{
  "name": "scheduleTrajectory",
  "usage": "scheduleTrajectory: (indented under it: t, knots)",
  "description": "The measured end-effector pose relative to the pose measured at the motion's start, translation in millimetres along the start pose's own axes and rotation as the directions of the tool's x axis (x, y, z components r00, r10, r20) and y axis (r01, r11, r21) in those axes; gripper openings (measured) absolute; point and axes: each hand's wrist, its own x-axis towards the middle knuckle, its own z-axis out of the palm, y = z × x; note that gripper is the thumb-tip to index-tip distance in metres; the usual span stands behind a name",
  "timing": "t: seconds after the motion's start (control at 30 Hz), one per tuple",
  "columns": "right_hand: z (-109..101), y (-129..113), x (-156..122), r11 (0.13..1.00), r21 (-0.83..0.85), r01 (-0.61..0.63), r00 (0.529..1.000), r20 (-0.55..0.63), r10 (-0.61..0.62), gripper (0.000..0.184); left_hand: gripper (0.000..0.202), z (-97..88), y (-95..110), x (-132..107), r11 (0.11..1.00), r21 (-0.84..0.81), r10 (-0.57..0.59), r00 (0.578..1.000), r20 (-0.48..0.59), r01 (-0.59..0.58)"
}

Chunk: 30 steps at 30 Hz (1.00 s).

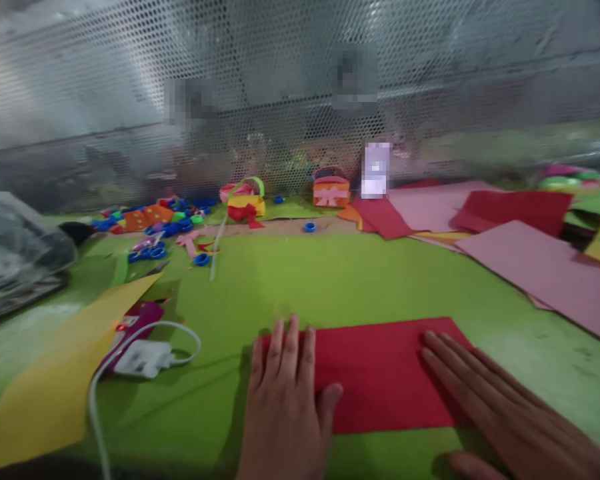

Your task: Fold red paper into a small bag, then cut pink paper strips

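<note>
Two hands lie flat and open in the head view, gripping nothing: the left hand [287, 400] covers the left end of a rectangular red felt-like sheet [380, 377], the right hand [515, 410] its right end. The sheet lies toward the near edge of the green bench [275, 283]. Uneven pressure could skew or ruck it; a snagged thin white cable [96, 427] could drag the boxy white adapter [143, 359]. Sliding room runs farward, narrowing rightward at rectangular pale-pink sheets [540, 273] along the right edge.
</note>
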Motion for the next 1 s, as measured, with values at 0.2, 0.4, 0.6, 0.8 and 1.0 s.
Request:
scheduleTrajectory:
  t: [0.2, 0.4, 0.6, 0.8, 1.0]
  knots:
    - [-13.7, -24.0, 41.3, 0.995, -0.087, 0.046, 0.994, -0.09, -0.054, 0.082, 0.064, 19.6, -16.0, -10.6, 0.997, 0.051, 0.049, 0.999, -0.002, -0.049]
    - [5.4, -63.9, 101.8, 0.979, -0.038, 0.2, 0.969, -0.138, -0.203, 0.036, 0.074, 28.0, -23.8, -14.0, 0.987, 0.08, 0.141, 0.989, -0.054, -0.136]
    - [1.6, -24.4, 72.4, 0.996, -0.006, 0.09, 0.996, 0.014, -0.09, 0.085, 0.079, 33.3, -32.7, -14.2, 0.981, 0.097, 0.172, 0.985, -0.022, -0.169]
    - [-6.7, 17.4, 20.1, 0.978, 0.056, -0.202, 0.973, 0.128, 0.194, 0.076, 0.077, 28.1, -47.4, -22.4, 0.976, 0.109, 0.193, 0.981, -0.01, -0.19]
    - [-2.4, 18.6, 13.5, 0.96, 0.094, -0.265, 0.949, 0.202, 0.242, 0.079, 0.074, 17.5, -65.0, -42.1, 0.988, 0.15, 0.021, 1.0, -0.016, -0.019]
